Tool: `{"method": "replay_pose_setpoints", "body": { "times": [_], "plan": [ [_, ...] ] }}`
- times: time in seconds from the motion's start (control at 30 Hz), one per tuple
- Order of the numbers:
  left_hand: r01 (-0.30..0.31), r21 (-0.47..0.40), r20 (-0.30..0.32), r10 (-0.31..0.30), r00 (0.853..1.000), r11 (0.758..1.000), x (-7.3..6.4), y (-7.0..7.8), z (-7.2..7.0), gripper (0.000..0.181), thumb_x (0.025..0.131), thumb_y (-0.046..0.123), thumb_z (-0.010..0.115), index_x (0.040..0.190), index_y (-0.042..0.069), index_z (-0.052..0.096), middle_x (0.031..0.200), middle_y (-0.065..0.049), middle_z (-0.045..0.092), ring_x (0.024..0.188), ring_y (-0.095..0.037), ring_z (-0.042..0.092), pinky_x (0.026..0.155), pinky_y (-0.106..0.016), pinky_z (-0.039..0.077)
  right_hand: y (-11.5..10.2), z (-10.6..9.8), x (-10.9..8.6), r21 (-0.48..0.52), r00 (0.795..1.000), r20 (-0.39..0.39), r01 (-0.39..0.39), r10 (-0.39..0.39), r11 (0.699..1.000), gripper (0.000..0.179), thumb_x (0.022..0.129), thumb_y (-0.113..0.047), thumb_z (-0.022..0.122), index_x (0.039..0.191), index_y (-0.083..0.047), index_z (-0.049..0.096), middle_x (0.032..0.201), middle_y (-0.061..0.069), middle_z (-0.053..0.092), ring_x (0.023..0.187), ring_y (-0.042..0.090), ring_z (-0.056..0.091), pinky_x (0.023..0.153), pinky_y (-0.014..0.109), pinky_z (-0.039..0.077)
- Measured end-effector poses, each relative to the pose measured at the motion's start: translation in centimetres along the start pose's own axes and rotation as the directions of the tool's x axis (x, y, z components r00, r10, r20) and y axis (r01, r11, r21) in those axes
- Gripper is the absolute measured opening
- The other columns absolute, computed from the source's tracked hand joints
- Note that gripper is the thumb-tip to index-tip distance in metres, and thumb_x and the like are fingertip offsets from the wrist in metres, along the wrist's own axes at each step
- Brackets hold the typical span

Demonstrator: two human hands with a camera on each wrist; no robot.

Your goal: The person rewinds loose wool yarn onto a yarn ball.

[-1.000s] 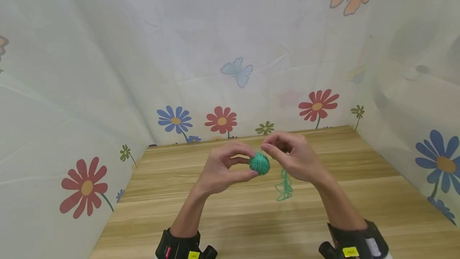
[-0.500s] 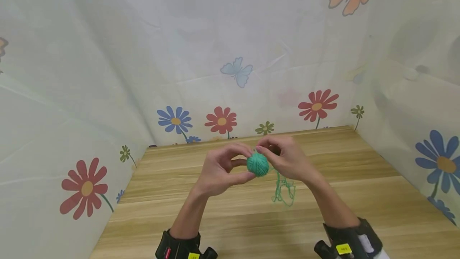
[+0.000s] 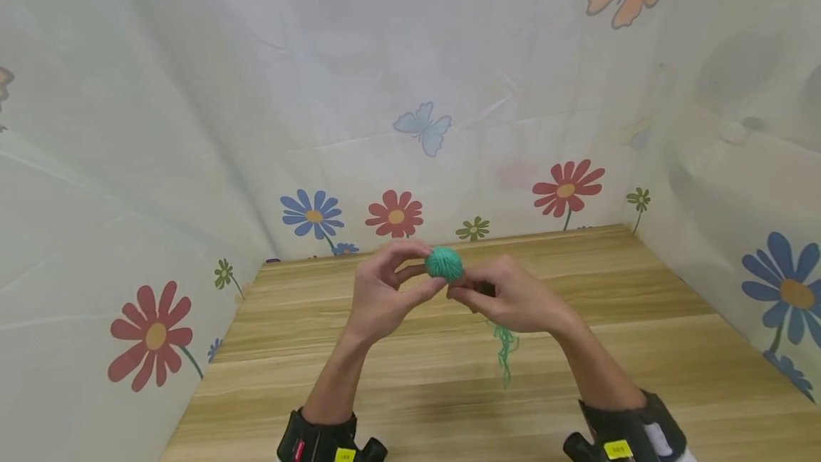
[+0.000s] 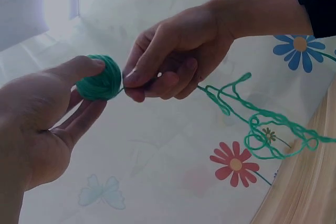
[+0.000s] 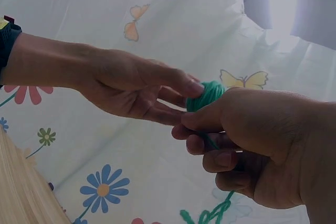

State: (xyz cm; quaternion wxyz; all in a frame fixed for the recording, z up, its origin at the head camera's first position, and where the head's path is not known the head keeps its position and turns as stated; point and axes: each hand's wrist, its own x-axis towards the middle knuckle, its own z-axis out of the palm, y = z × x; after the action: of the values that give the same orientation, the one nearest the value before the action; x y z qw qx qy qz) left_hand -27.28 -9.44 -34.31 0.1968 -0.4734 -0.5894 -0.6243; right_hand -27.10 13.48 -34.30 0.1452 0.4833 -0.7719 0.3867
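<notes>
A small ball of green yarn [image 3: 444, 264] is held up over the table between the thumb and fingers of my left hand [image 3: 383, 292]. Close by its right side, my right hand [image 3: 513, 296] pinches the strand that runs off the ball; the left wrist view shows that short length of strand [image 4: 122, 89] between ball and fingertips. Beyond the curled fingers of the right hand, a loose, looped tail of yarn [image 3: 505, 351] dangles below it. The same tail of yarn [image 4: 268, 129] spreads in tangled loops in the left wrist view.
Beneath both hands lies a wood-grain table [image 3: 308, 376]. A pale curtain [image 3: 346, 77] printed with flowers and butterflies encloses the back and both sides. Dark straps with small cameras [image 3: 321, 437] sit on both wrists.
The left hand has raised the yarn ball and shifted it slightly left. My right hand has moved from above the ball down to its lower right side, the yarn tail swinging along.
</notes>
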Motion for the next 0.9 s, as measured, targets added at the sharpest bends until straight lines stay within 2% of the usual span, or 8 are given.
{"method": "replay_pose_setpoints", "body": {
  "times": [0.17,0.3,0.5,0.63,0.8,0.9],
  "plan": [
    [0.028,0.104,-0.002,-0.028,1.000,0.994,0.2,0.5,0.2,0.038,0.077,-0.022,0.078,0.112,-0.014,0.065,0.112,-0.026,0.065,0.106,-0.031,0.066,0.090,-0.050,0.061,-1.1,-0.6,-0.4,0.050,0.999,-0.006,-0.033,0.033,0.998,0.010,0.097,-0.006,0.071,0.095,-0.015,0.077,0.065,-0.008,0.051,0.052,0.005,0.044,0.044,0.015,0.037],
    [0.038,0.122,0.025,-0.041,0.999,0.992,0.2,0.6,0.3,0.037,0.076,-0.020,0.079,0.110,-0.014,0.067,0.111,-0.024,0.067,0.105,-0.029,0.066,0.088,-0.050,0.062,-1.8,-1.1,-0.7,0.115,0.998,-0.060,-0.028,0.035,0.993,0.015,0.096,0.001,0.070,0.100,-0.012,0.077,0.066,-0.005,0.053,0.051,0.008,0.044,0.040,0.020,0.036],
    [0.042,0.119,0.091,-0.053,0.994,0.992,0.2,0.7,0.3,0.036,0.075,-0.019,0.081,0.108,-0.012,0.069,0.108,-0.023,0.068,0.103,-0.027,0.067,0.086,-0.050,0.063,-2.5,-1.6,-0.8,0.183,0.990,-0.141,-0.005,0.032,0.983,0.022,0.094,0.013,0.066,0.102,-0.005,0.076,0.066,-0.002,0.052,0.050,0.010,0.042,0.037,0.031,0.033],
    [0.055,0.095,0.148,-0.069,0.987,0.994,0.1,0.7,0.3,0.038,0.074,-0.019,0.081,0.109,-0.012,0.068,0.108,-0.022,0.068,0.102,-0.027,0.067,0.086,-0.050,0.063,-2.6,-1.6,-0.8,0.174,0.983,-0.176,-0.013,0.044,0.985,0.020,0.094,0.012,0.066,0.101,-0.004,0.075,0.068,-0.004,0.051,0.050,0.010,0.041,0.037,0.031,0.033],
    [0.072,0.038,0.234,-0.079,0.969,0.997,0.0,0.8,0.2,0.041,0.074,-0.021,0.080,0.112,-0.013,0.066,0.111,-0.023,0.065,0.105,-0.029,0.064,0.089,-0.048,0.062,-2.3,-1.5,-0.7,0.145,0.975,-0.212,-0.029,0.059,0.989,0.021,0.094,0.012,0.066,0.101,-0.006,0.074,0.068,-0.002,0.052,0.052,0.010,0.043,0.038,0.029,0.034],
    [0.078,0.001,0.263,-0.076,0.962,0.997,0.0,0.8,0.1,0.041,0.074,-0.023,0.079,0.112,-0.014,0.065,0.111,-0.025,0.064,0.105,-0.030,0.064,0.089,-0.047,0.062,-2.1,-1.4,-0.6,0.133,0.974,-0.218,-0.034,0.063,0.991,0.021,0.094,0.012,0.066,0.101,-0.006,0.073,0.068,-0.001,0.053,0.053,0.009,0.044,0.039,0.027,0.036]
  ]
}}
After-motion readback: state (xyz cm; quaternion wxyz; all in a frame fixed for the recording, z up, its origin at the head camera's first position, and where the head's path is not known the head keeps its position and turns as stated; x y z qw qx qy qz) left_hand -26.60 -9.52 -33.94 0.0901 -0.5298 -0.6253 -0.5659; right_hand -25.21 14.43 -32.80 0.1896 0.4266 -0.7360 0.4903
